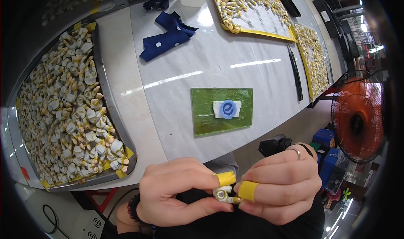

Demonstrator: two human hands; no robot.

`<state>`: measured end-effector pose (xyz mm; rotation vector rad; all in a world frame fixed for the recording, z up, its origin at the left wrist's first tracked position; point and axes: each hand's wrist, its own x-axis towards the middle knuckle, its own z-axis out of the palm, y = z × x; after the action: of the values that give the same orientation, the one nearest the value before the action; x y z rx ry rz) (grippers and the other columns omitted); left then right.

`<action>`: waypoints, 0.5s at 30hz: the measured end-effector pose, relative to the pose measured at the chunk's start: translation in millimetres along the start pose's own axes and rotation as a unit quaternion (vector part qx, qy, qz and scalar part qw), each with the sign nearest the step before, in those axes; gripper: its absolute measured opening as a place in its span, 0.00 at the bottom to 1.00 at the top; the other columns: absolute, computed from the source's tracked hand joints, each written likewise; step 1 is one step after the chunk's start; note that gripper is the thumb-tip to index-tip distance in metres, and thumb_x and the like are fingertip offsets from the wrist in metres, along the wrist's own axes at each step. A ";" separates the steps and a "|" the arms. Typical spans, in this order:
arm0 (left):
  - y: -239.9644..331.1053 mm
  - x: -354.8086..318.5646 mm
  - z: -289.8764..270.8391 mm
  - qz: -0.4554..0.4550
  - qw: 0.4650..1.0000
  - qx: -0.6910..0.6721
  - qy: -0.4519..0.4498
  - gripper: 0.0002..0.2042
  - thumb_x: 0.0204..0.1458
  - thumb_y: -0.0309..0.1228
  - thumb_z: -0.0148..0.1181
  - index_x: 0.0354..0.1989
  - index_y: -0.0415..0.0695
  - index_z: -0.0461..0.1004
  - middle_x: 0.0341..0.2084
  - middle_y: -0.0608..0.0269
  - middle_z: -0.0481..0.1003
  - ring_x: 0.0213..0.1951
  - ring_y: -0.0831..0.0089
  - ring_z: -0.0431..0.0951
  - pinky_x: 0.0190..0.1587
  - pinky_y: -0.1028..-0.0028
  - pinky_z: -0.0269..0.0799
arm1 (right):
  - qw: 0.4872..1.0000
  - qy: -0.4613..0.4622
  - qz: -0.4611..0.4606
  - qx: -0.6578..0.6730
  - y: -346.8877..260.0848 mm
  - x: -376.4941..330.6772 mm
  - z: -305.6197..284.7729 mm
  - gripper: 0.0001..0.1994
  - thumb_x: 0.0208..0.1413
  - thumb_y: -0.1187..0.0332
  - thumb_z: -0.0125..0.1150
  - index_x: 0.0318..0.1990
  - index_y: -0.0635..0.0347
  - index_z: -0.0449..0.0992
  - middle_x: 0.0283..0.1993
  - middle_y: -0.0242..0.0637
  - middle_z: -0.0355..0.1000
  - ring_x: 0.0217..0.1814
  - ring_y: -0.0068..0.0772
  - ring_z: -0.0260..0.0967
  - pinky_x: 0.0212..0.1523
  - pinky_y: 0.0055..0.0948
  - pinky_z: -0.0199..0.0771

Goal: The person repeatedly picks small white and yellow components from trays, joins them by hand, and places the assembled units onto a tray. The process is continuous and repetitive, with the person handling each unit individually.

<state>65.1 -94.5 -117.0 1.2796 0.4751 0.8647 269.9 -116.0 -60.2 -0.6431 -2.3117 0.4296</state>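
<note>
Head view: left fingers (197, 178), right fingers (269, 192) pinch one white-yellow piece (221, 193); one green plate (203, 124).

Glossy pale table (168, 108), reflected light streaks (255, 63); orange fan (357, 123) right.

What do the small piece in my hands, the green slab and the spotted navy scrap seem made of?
Small piece: perhaps painted plastic or resin, smooth, by its moulded shape; too small to be sure.
Green slab: probably glass or acrylic, glossy, with streaky reflections.
Spotted navy scrap: likely matte fabric, from its limp, irregular outline.
</note>
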 end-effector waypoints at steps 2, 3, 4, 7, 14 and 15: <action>0.3 0.2 0.1 0.002 1.000 0.003 0.001 0.10 0.36 0.24 0.71 0.26 0.36 0.75 0.20 0.58 0.75 0.21 0.72 0.74 0.24 0.79 0.66 | 1.000 -0.002 0.004 0.000 0.2 0.1 0.1 0.03 0.40 0.78 0.62 0.24 0.60 0.74 0.31 0.37 0.74 0.31 0.30 0.71 0.32 0.21 0.74; 0.3 0.4 -0.2 0.006 1.000 0.006 0.003 0.10 0.36 0.23 0.71 0.26 0.36 0.75 0.20 0.58 0.75 0.21 0.71 0.74 0.24 0.79 0.66 | 1.000 -0.001 0.001 0.002 1.2 0.0 1.0 0.03 0.40 0.78 0.62 0.24 0.60 0.74 0.31 0.37 0.74 0.31 0.30 0.71 0.32 0.21 0.74; 0.2 0.3 -0.5 0.009 1.000 0.010 0.006 0.10 0.36 0.23 0.71 0.26 0.36 0.75 0.20 0.57 0.75 0.21 0.71 0.74 0.24 0.79 0.66 | 1.000 0.001 -0.002 0.004 2.2 -0.1 2.0 0.03 0.40 0.78 0.62 0.24 0.60 0.74 0.31 0.37 0.74 0.31 0.30 0.71 0.32 0.21 0.74; 0.7 0.9 -0.8 0.012 1.000 0.015 0.007 0.11 0.35 0.23 0.72 0.26 0.35 0.75 0.20 0.57 0.75 0.21 0.71 0.74 0.24 0.79 0.67 | 1.000 0.004 -0.001 0.007 2.6 0.5 2.3 0.03 0.40 0.78 0.61 0.24 0.60 0.75 0.31 0.37 0.74 0.31 0.30 0.71 0.32 0.22 0.74; 5.2 0.4 2.7 -0.001 0.998 0.050 0.040 0.14 0.37 0.32 0.73 0.24 0.34 0.76 0.24 0.52 0.77 0.27 0.65 0.79 0.33 0.71 0.75 | 0.998 0.031 0.046 0.037 2.6 1.8 1.6 0.04 0.39 0.79 0.60 0.26 0.63 0.76 0.29 0.38 0.73 0.28 0.31 0.71 0.28 0.23 0.74; 2.9 -2.5 4.1 0.000 0.998 0.028 0.061 0.14 0.37 0.32 0.72 0.23 0.34 0.75 0.25 0.51 0.77 0.27 0.65 0.79 0.34 0.69 0.76 | 0.997 0.028 0.059 0.037 2.3 2.8 1.3 0.03 0.40 0.79 0.60 0.26 0.63 0.75 0.29 0.38 0.73 0.27 0.30 0.71 0.27 0.22 0.74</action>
<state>65.8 -98.9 -113.6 1.2822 0.5984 0.9384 268.0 -112.7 -60.8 -0.7487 -2.2017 0.5444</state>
